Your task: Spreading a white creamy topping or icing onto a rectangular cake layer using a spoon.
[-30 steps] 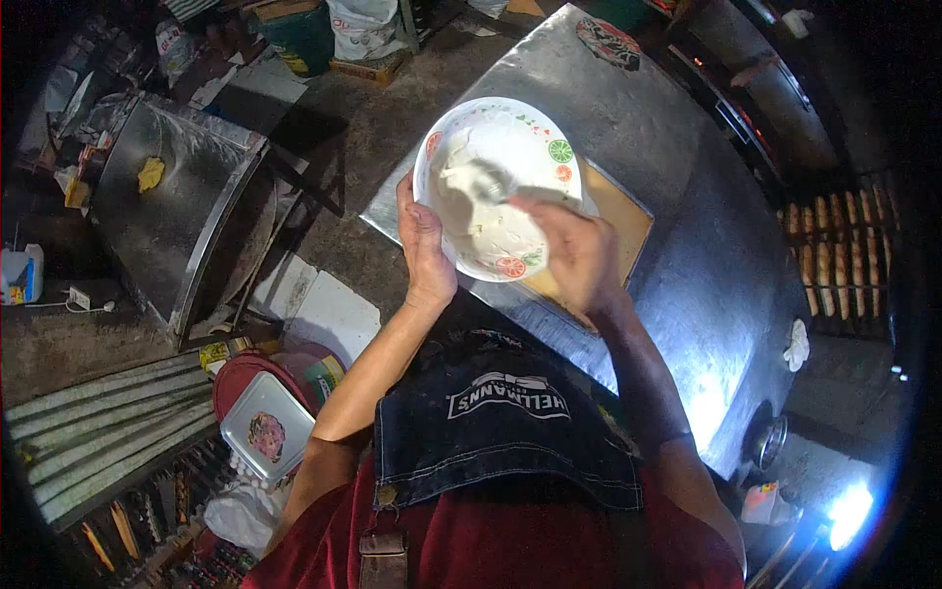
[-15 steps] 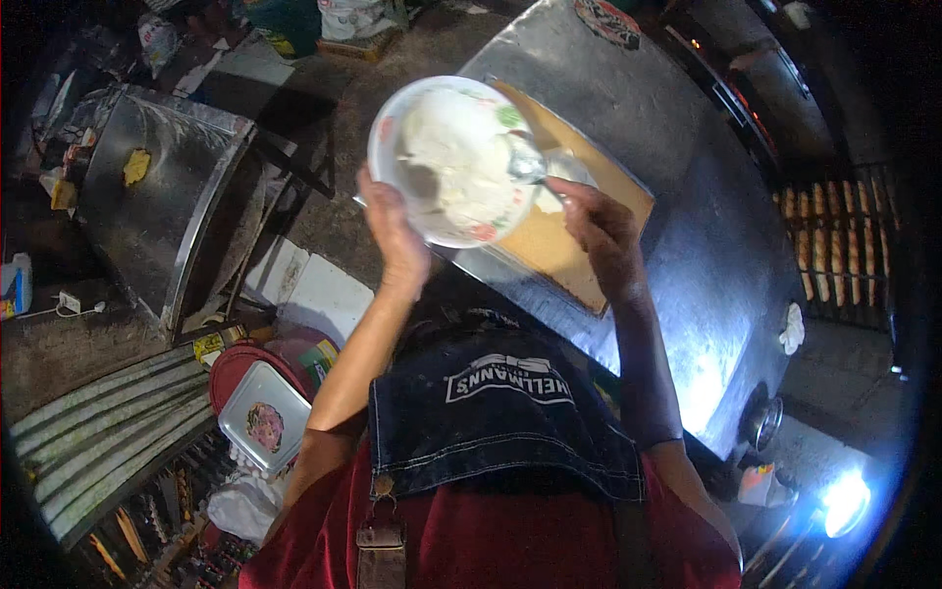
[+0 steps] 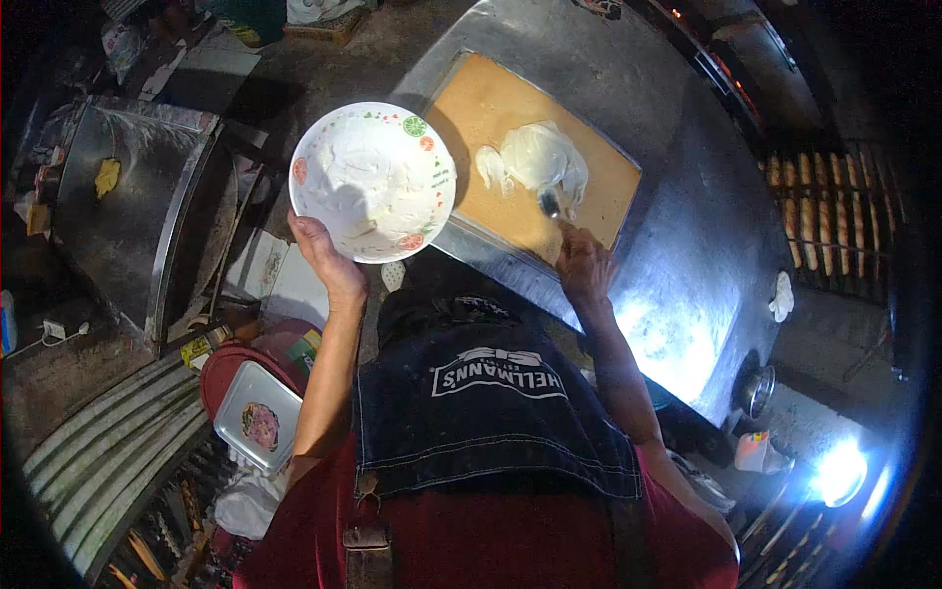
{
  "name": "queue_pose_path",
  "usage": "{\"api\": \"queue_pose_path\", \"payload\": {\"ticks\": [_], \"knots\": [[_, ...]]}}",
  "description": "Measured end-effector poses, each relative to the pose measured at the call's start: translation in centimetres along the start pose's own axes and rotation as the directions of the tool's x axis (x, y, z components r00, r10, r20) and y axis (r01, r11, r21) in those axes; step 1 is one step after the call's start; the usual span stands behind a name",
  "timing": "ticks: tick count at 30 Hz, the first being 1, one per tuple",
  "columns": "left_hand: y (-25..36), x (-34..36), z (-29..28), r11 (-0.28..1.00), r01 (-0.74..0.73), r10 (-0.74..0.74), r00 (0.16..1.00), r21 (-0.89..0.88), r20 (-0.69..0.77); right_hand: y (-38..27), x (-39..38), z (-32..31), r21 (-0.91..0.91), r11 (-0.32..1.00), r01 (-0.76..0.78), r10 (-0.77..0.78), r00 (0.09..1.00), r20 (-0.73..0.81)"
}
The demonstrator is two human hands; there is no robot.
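Observation:
My left hand (image 3: 332,263) is closed on the near left rim of a white bowl (image 3: 432,137) with fruit-slice prints. White cream (image 3: 365,191) fills much of the bowl, which is tilted toward me. My right hand (image 3: 586,260) grips a metal spoon (image 3: 549,203), its bowl end at the near edge of a mound of white cream (image 3: 538,157). This mound lies on a flat, tan sheet cake (image 3: 473,93), with a smaller smear at its left. Around the cake shows a thin metal edge; most of whatever it rests in is hidden.
Under the cake is a metal-topped table (image 3: 687,236). At the far right stands a rack of browned sticks (image 3: 824,211). Another metal-topped table (image 3: 128,216) is at left, and a silver tray (image 3: 235,417) sits on a red lid (image 3: 221,368) by my left arm. A bright lamp (image 3: 842,476) glares lower right.
The bowl has shifted left, away from the cake. My right hand and the spoon have moved from the bowl's edge down to the cream on the cake, which is now uncovered to view.

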State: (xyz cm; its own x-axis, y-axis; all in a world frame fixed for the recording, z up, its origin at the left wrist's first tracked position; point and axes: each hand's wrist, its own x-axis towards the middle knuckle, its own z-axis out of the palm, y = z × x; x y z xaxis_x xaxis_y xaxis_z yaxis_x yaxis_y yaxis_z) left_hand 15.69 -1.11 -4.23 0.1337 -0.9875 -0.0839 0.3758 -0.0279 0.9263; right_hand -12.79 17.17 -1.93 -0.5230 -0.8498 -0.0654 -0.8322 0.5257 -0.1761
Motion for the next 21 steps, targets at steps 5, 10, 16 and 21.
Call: {"api": "queue_pose_path", "payload": {"ticks": [5,10,16,21], "knots": [[-0.7,-0.4,0.3,0.999,0.041,-0.042,0.993,0.013,0.111,-0.7,1.5,-5.5,0.087,0.992,-0.087,0.046,0.919,0.392],[-3.7,-0.2,0.0,0.992,0.113,-0.118,0.984,0.049,0.137,-0.1,2.4,-6.7,0.672,0.714,-0.195,0.007,0.962,0.272],[-0.2,-2.3,6.7,0.984,0.17,-0.149,0.939,-0.043,0.312,-5.5,3.2,-8.1,0.47,0.826,0.311,-0.304,0.948,-0.092],[-0.1,-3.5,8.3,0.98,0.181,-0.136,0.905,-0.077,0.402,-6.5,4.3,-8.2,0.323,0.802,0.502,-0.395,0.852,-0.343]]}}
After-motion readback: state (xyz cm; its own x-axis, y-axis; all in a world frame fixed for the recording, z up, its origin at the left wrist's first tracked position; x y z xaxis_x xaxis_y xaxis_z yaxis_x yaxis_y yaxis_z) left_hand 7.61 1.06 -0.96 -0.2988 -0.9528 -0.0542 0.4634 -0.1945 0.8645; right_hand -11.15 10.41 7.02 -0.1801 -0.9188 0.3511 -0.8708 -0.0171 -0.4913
